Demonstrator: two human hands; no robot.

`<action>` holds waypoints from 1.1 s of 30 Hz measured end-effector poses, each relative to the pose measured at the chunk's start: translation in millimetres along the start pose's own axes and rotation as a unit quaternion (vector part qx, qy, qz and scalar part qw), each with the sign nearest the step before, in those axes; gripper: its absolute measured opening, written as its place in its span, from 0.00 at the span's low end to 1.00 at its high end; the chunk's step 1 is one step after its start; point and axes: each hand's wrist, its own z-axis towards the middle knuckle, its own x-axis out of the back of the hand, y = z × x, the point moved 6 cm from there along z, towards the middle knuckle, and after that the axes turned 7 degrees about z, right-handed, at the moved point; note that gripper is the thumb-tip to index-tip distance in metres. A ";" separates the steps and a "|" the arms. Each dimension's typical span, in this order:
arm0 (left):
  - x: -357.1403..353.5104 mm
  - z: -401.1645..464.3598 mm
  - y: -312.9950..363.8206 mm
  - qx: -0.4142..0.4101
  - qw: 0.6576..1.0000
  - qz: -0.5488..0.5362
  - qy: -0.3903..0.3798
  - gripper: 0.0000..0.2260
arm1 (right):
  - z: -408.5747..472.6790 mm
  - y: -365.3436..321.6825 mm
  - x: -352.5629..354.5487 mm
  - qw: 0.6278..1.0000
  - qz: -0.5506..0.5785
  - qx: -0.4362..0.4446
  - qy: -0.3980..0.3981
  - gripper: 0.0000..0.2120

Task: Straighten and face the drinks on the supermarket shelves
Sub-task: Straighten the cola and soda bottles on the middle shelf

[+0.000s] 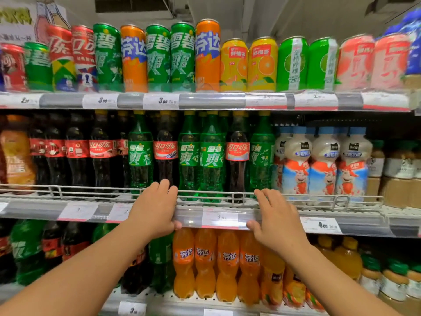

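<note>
Drinks (211, 156) just behind both hands' grip (clenched on price rail (218, 216)).

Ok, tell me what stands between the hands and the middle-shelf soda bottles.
The wire rail along the shelf front crosses before the soda bottles. Both the left hand and right hand grip the price strip just below it.
</note>
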 end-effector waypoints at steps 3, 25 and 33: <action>0.6 3.8 -0.7 -0.007 1.000 -0.007 -0.007 0.33 | 10.5 -4.0 12.5 1.000 0.003 -0.012 -0.022 0.35; -12.4 13.9 3.9 0.000 0.999 -0.043 0.021 0.25 | 159.0 -43.4 105.4 0.931 0.254 -0.215 0.150 0.22; -9.8 9.0 2.9 -0.005 0.999 -0.042 0.016 0.28 | 135.4 -40.2 114.3 0.925 0.290 -0.160 0.185 0.16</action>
